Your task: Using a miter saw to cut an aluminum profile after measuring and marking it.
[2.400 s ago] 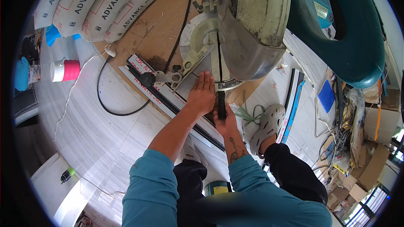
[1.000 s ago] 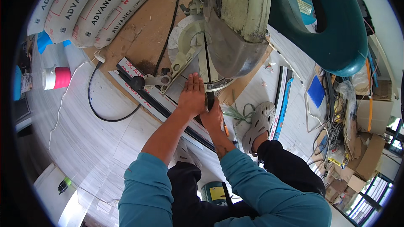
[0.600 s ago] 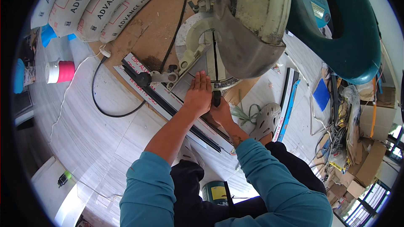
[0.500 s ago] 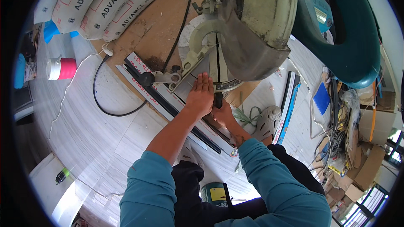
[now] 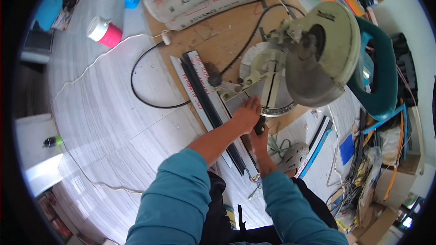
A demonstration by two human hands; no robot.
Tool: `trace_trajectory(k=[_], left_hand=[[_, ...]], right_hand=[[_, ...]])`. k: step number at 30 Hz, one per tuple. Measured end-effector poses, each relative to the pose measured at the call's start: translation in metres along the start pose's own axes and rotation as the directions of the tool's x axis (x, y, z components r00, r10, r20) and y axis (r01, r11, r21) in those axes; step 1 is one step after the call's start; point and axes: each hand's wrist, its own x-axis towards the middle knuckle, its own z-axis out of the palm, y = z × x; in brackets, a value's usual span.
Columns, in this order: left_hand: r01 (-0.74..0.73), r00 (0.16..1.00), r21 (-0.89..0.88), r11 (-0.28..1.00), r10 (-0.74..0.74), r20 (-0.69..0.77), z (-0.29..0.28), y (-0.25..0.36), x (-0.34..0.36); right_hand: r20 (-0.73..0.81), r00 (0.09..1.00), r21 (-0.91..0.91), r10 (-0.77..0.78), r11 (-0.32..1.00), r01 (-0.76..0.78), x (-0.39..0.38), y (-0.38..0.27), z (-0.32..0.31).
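Note:
A mitre saw (image 5: pixel 324 50) with a pale green blade guard and a dark teal handle stands on a brown board, its head raised. My left hand (image 5: pixel 246 115) lies flat on the saw's base beside the slotted turntable (image 5: pixel 274 81), fingers stretched out and holding nothing. Just below it my right hand (image 5: pixel 260 140) is closed around the black turntable handle (image 5: pixel 260 125) at the front of the saw. My left hand hides part of this grip. Dark and silver aluminium profiles (image 5: pixel 210 109) lie lengthwise to the left of the saw, passing under my left forearm.
Stacked cement bags (image 5: pixel 204 0) lie at the back. A black cable (image 5: pixel 132 79) loops over the floor on the left, near a pink and white jug (image 5: pixel 105 31). More profiles (image 5: pixel 314 147) lie at right by my shoe (image 5: pixel 293 158). Cardboard and tangled wires crowd the far right.
My view has swung, so the saw sits lower and farther right in the picture. My left hand stays flat on the base and my right hand stays at the black handle.

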Motion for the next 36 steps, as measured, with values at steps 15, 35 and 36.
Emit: trace_trajectory(k=[15,35,36], left_hand=[[0.496,0.660,-0.868,-0.003,-0.648,0.379,0.046,-0.018,-0.137],[0.465,0.625,-0.883,-0.064,-0.682,0.379,0.059,-0.018,-0.126],[0.475,0.624,-0.878,-0.065,-0.679,0.387,0.060,-0.018,-0.124]], right_hand=[[0.194,0.778,-0.730,-0.598,0.441,0.522,-0.109,0.060,-0.009],[-0.277,0.905,-0.675,-0.321,0.735,0.054,0.005,-0.016,0.029],[-0.271,0.892,-0.724,-0.361,0.687,0.058,0.009,-0.015,0.027]])
